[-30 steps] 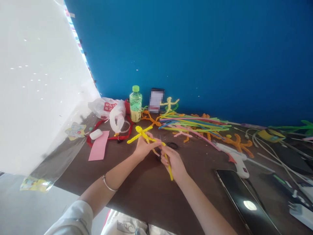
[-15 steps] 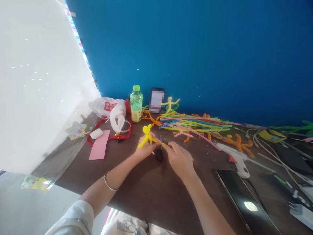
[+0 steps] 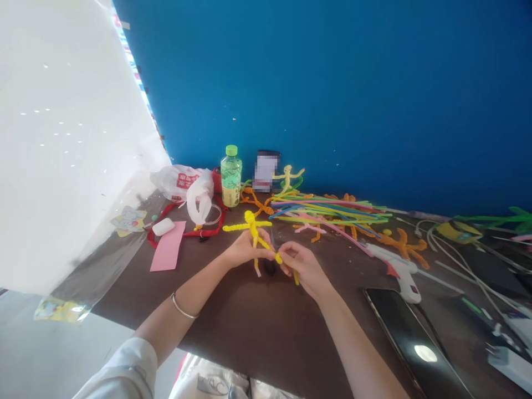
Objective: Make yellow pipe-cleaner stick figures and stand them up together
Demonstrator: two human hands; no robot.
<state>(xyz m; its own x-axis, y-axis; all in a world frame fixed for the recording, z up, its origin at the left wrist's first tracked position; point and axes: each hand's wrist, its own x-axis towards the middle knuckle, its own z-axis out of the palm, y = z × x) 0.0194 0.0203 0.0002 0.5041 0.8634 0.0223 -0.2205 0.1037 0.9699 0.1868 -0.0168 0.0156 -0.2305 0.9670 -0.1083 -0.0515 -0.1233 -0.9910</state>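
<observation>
Well, a fuzzy yellow pipe-cleaner figure (image 3: 252, 228) held between two hands

The figure sits at about 12 o'clock from the left hand (image 3: 248, 249), its long axis running from the head at 11 o'clock down to a leg at 5 o'clock. The left hand is nearer, partly closed, its fingers (image 3: 260, 246) pinching the body. The right hand (image 3: 302, 270), at 3 o'clock from the left, curls nearly shut, its fingertips (image 3: 286, 260) on the other yellow leg. Just below the figure lies a small dark object (image 3: 270, 268), too hidden to identify. Farther off, a loose bundle of multicoloured pipe cleaners (image 3: 328, 210) rests on the dark brown wooden table (image 3: 249, 332), with a white plastic glue gun (image 3: 394, 269) at 3 o'clock
</observation>
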